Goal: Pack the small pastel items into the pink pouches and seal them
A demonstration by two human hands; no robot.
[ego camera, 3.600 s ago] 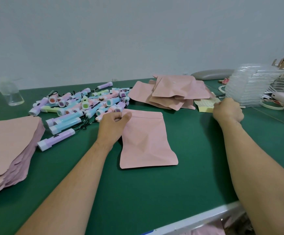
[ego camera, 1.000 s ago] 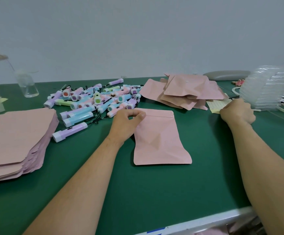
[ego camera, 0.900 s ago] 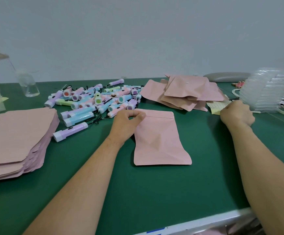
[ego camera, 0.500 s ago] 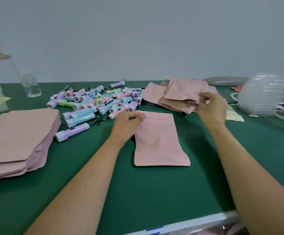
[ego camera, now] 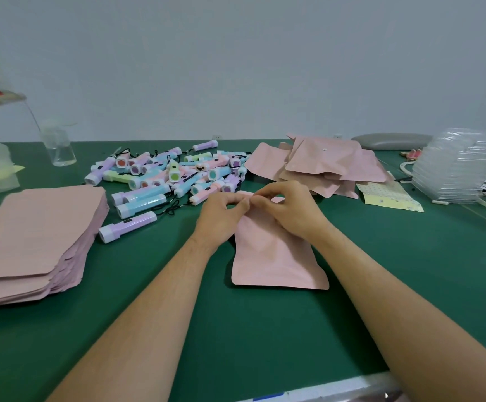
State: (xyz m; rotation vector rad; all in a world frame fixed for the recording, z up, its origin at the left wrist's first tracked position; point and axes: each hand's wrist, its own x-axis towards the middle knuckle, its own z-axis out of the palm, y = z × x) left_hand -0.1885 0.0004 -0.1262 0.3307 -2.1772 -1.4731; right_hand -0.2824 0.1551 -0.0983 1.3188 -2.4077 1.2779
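A pink pouch lies flat on the green table, its top edge pointing away from me. My left hand pinches that top edge near its left corner. My right hand has its fingers curled on the same edge, fingertips meeting the left hand's; whatever it holds between them is hidden. A heap of small pastel flashlights with black cords lies behind my left hand, and one purple flashlight sits apart at the heap's near left.
A tall stack of flat pink pouches fills the left side. A pile of pink pouches lies behind my right hand, a yellow sticker sheet beside it. Clear plastic trays stand far right, a glass bottle far left.
My right hand left the yellow sheet at the right, swung left past the pouch pile and came down on the pouch's top edge beside my left hand. The left hand stayed put.
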